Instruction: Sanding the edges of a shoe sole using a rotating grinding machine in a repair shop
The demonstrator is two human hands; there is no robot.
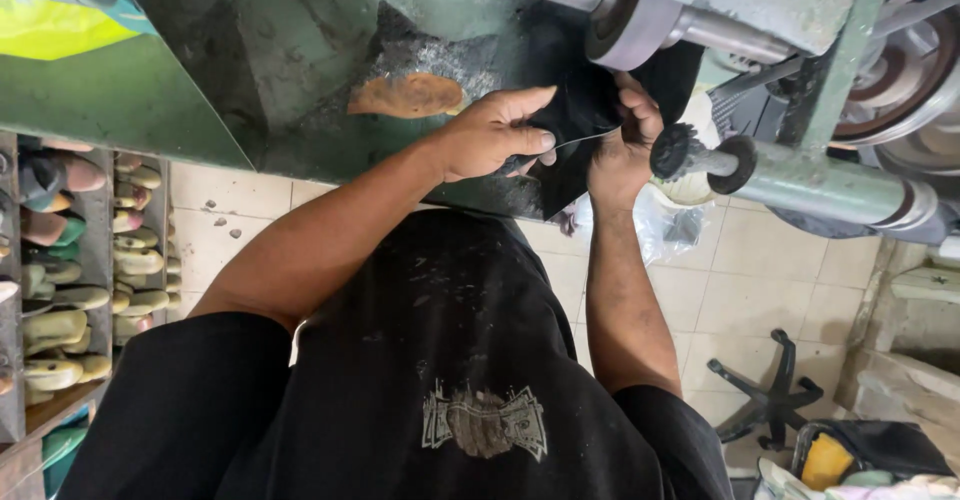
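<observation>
Both hands pinch a black piece (580, 110) between them: left hand (495, 138) grips its left edge, right hand (622, 140) its right, beneath the roller (630, 28).

Layout at the machine: the left hand (495, 135) and right hand (622, 145) hold a shoe part (580, 110) between them, just below the roller (632, 30). A brush wheel (678, 152) sits right of the right hand; shelves of shoe lasts (60, 290) stand far left.
</observation>
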